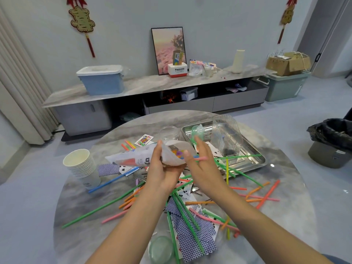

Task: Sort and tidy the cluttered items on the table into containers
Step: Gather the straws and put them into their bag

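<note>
Marble-patterned grey stone forms the round table before me. Nearest me lies a clear green lid beside a spread of blue-backed playing cards, with long green, pink and orange straws strewn across them and over the tabletop. Above that clutter, my left hand grips the open mouth of a white plastic bag lying sideways, coloured pieces showing inside. My right hand is just beside the opening, fingers spread, with a pink straw pinched between two of them and pointing into the bag. To the left stands a stack of paper cups. Farther back sit a clear jar and a steel tray carrying a clear ribbed plastic box.
</note>
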`<state>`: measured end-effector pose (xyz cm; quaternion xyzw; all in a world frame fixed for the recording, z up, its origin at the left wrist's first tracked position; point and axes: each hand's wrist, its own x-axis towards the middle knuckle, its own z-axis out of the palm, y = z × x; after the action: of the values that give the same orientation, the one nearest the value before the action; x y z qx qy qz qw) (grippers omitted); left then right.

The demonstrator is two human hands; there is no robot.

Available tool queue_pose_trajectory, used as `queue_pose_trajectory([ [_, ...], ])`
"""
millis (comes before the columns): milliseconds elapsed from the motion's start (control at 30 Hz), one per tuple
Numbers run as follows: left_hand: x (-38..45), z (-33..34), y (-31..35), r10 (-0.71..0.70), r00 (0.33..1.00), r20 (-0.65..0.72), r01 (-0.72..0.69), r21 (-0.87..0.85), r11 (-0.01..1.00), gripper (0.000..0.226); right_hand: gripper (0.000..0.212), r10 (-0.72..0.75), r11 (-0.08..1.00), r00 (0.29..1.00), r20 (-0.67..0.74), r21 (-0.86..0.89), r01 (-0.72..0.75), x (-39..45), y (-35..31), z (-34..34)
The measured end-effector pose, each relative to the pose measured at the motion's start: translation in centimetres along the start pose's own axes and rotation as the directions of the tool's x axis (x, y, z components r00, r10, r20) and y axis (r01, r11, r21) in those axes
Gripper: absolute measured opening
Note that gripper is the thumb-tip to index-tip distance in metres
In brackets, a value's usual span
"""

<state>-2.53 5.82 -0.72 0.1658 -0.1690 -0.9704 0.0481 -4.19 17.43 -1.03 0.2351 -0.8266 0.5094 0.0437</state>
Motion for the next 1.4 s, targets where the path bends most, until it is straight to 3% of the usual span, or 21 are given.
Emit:
queue_pose_trajectory([
  [67, -0.1, 0.0, 0.3, -0.007, 1.0, -0.014, 0.007, -0.028, 1.0, 0.045, 0.069, -0.026, 0.986, 0.989, -0.142, 0.161, 0.049, -0.6, -0.4, -0.1],
  [133, -0.2, 0.0, 0.7, -0.002, 1.0, -0.02, 0.001, -0.062, 0.998, 0.049, 0.067, -0.164, 0.975, 0.944, -0.286, 0.097, 0.199, -1.0, -0.8, -0.3],
  [200, -0.4, 0.1, 0.6, 0.004, 1.0, -0.022, -0.006, -0.057, 0.998, 0.043, 0.065, -0.283, 0.957, 0.938, -0.2, 0.001, 0.289, -0.7, -0.7, -0.1],
  [300, -0.8, 0.4, 0.0, 0.028, 0.999, -0.03, -0.028, 0.006, 1.0, 0.033, 0.082, -0.24, 0.967, 0.952, 0.19, -0.04, 0.252, -0.3, -0.2, 0.2],
  [333, -0.9, 0.4, -0.1, 0.022, 0.999, -0.027, -0.022, 0.02, 1.0, 0.035, 0.083, -0.25, 0.956, 0.939, 0.238, -0.093, 0.278, -0.4, 0.1, 0.1],
  [433, -0.8, 0.0, 0.3, -0.001, 0.999, -0.043, 0.002, 0.04, 0.999, 0.044, 0.07, -0.332, 0.937, 0.94, 0.084, -0.087, 0.338, -0.2, 0.1, -1.0],
  [500, -0.8, -0.5, 0.9, -0.051, 0.998, -0.04, 0.053, 0.042, 0.998, 0.055, 0.059, -0.286, 0.956, 0.957, -0.055, -0.084, 0.281, 0.0, 0.2, -2.4],
  [567, -1.1, -0.9, 1.2, -0.078, 0.995, -0.056, 0.082, 0.066, 0.994, 0.059, 0.048, -0.164, 0.966, 0.986, -0.036, -0.209, 0.153, 0.2, 1.5, -3.8],
  [633, -1.2, -1.3, 1.2, -0.077, 0.994, -0.081, 0.086, 0.12, 0.989, 0.06, 0.042, 0.029, 0.942, 0.993, 0.112, -0.336, 0.011, 0.0, 3.6, -4.7],
  [700, -1.3, -2.0, 0.9, -0.095, 0.989, -0.11, 0.113, 0.167, 0.98, 0.062, 0.05, 0.202, 0.882, 0.937, 0.286, -0.469, -0.047, -1.0, 5.3, -5.2],
  [800, -1.7, -2.4, 0.6, -0.13, 0.981, -0.144, 0.158, 0.206, 0.966, 0.062, 0.072, 0.325, 0.712, 0.803, 0.499, -0.688, 0.139, -2.4, 7.3, -5.0],
  [867, -2.2, -2.5, 0.7, -0.142, 0.979, -0.148, 0.174, 0.232, 0.957, 0.06, 0.075, 0.3, 0.699, 0.788, 0.537, -0.686, 0.201, -3.3, 7.9, -4.1],
  [967, -2.9, -2.8, 1.5, -0.158, 0.975, -0.154, 0.195, 0.273, 0.942, 0.042, 0.083, 0.167, 0.761, 0.799, 0.577, -0.591, 0.267, -4.3, 7.8, -1.3],
  [1133, -3.3, -4.3, 3.7, -0.227, 0.942, -0.245, 0.311, 0.395, 0.865, 0.044, 0.1, 0.076, 0.712, 0.786, 0.614, -0.586, 0.388, -3.2, 6.6, 3.3],
  [1233, -3.1, -5.1, 4.9, -0.249, 0.915, -0.318, 0.373, 0.432, 0.821, 0.041, 0.101, 0.082, 0.67, 0.781, 0.619, -0.615, 0.416, -0.7, 6.7, 4.5],
  [1400, -3.1, -5.8, 6.2, -0.226, 0.889, -0.399, 0.416, 0.493, 0.764, 0.028, 0.108, 0.172, 0.632, 0.686, 0.707, -0.613, 0.474, 2.0, 7.2, 7.4],
])
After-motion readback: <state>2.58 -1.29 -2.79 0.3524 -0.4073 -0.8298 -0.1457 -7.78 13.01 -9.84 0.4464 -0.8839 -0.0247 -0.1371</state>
